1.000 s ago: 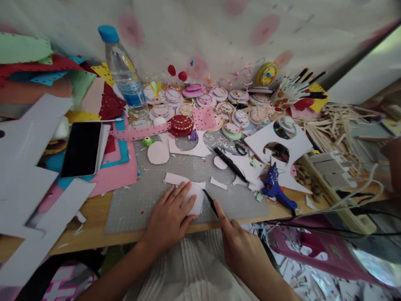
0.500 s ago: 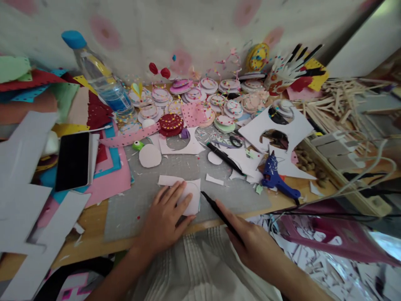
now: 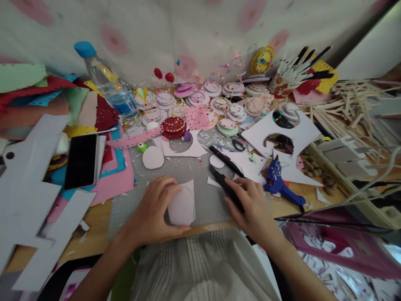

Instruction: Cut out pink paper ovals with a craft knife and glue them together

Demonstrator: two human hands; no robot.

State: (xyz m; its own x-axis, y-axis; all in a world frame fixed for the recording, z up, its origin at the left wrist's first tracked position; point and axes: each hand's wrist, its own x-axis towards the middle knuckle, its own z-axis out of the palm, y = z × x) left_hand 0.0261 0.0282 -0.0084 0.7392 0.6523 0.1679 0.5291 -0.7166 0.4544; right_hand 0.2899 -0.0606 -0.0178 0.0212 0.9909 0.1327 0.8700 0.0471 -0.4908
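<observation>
My left hand [image 3: 153, 209] is curled round a pale pink foam piece [image 3: 182, 205] with a rounded cut edge, lifting it off the grey cutting mat [image 3: 200, 171] near the table's front edge. My right hand [image 3: 250, 207] lies over a black craft knife [image 3: 226, 187] on the mat to the right of that piece, fingers closed on its handle. A loose pink foam disc [image 3: 153, 157] lies on the mat farther back.
A phone [image 3: 82, 160] lies on coloured foam sheets at the left beside a water bottle [image 3: 109, 85]. Many decorated foam discs [image 3: 216, 102] crowd the back. A blue glue gun [image 3: 280, 186], white cut-out sheets [image 3: 282, 133], wooden sticks [image 3: 347, 106] and cables sit at the right.
My left hand went from pressing the foam flat to picking it up. My right hand moved the knife away from the foam's edge and to the right on the mat.
</observation>
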